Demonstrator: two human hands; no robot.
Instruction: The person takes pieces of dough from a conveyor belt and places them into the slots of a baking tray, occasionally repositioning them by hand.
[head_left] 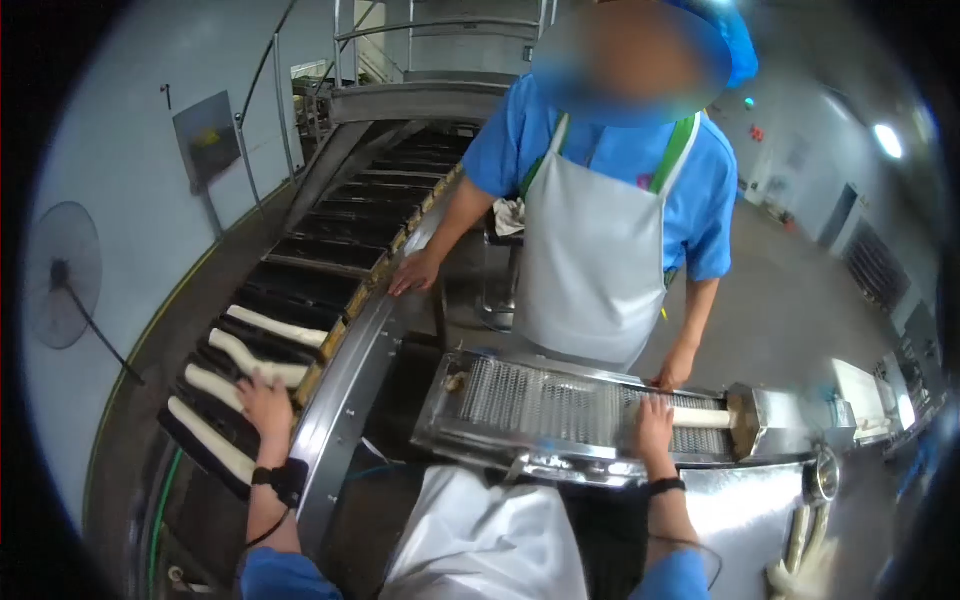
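Observation:
My left hand (267,404) lies with spread fingers over the ends of dough strips in the dark trays at the left, touching the end of one white strip (212,386). Another strip (238,354) ends just above my fingertips. The lowest strip (212,440) lies below my hand. On the right, my right hand (655,428) rests at the left end of a pale dough roll (700,418) on the metal mesh conveyor (540,400). Its fingers are held together; whether they grip the roll is hard to tell.
Across the conveyor stands a co-worker in a white apron (595,250), one hand (415,272) at the tray line's rail and the other (678,366) near the roll. A metal machine outlet (790,422) stands right. More dough (805,550) hangs lower right. A fan (62,274) is at left.

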